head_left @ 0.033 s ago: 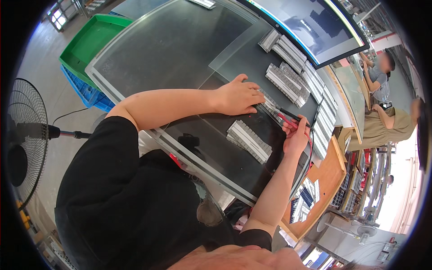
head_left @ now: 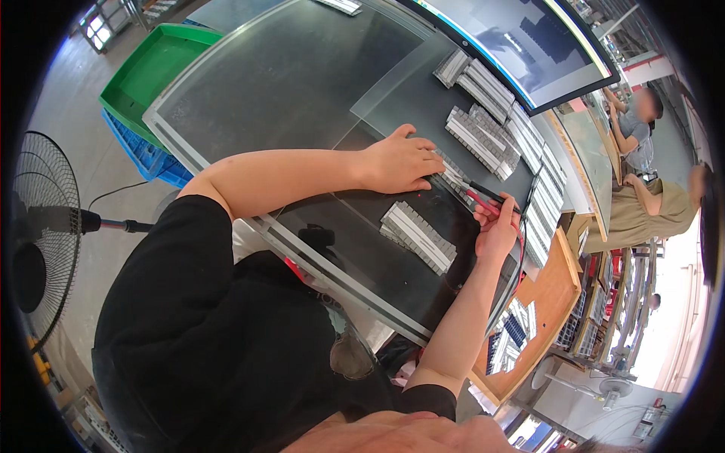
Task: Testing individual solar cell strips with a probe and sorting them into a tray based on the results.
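My left hand (head_left: 402,161) lies palm down on the dark tabletop (head_left: 264,90), fingers spread, the fingertips at the far end of a thin grey-white segmented strip (head_left: 453,175). In my right hand (head_left: 496,229) are a red test probe (head_left: 477,199) and a black test probe (head_left: 491,193), held together like pens. Their tips point at that same strip; whether they touch it is too small to tell. A red wire (head_left: 522,260) trails from the right hand. Closer to me lies a small stack of similar strips (head_left: 419,235), apart from both hands.
More strip bundles (head_left: 483,140) and a long row of strips (head_left: 545,200) lie beyond, below a monitor (head_left: 529,49). A wooden tray (head_left: 555,302) with strips stands at right. Left are a green bin (head_left: 151,72) and a fan (head_left: 45,234). Two people (head_left: 642,128) work at the far right.
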`<act>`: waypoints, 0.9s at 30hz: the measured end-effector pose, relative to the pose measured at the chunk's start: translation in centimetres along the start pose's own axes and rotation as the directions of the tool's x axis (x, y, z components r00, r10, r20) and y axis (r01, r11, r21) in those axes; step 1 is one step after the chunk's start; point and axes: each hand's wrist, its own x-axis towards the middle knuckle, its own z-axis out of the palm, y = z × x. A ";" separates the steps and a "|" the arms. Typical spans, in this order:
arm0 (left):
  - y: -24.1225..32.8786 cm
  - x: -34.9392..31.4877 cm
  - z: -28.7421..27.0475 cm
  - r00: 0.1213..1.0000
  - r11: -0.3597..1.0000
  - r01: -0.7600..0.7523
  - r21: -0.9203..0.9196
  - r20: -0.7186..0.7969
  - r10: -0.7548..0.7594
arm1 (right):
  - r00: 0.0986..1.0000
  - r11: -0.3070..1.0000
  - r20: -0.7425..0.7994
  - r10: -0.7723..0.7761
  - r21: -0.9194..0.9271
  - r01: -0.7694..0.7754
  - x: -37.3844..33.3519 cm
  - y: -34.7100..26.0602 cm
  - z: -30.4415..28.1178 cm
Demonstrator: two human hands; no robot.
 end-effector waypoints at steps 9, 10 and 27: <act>0.0 0.0 0.2 1.000 1.000 -0.011 0.003 -0.019 0.011 | 1.000 1.000 -0.009 -0.001 -0.013 0.001 -0.1 -0.1 0.2; 0.0 0.0 0.3 0.999 1.000 -0.015 0.007 -0.029 0.015 | 1.000 1.000 -0.011 -0.004 -0.019 0.004 -0.1 -0.1 0.2; -0.4 0.1 -0.7 0.971 0.999 -0.007 0.039 -0.240 0.017 | 1.000 0.999 -0.008 -0.013 -0.034 0.013 0.0 0.2 0.0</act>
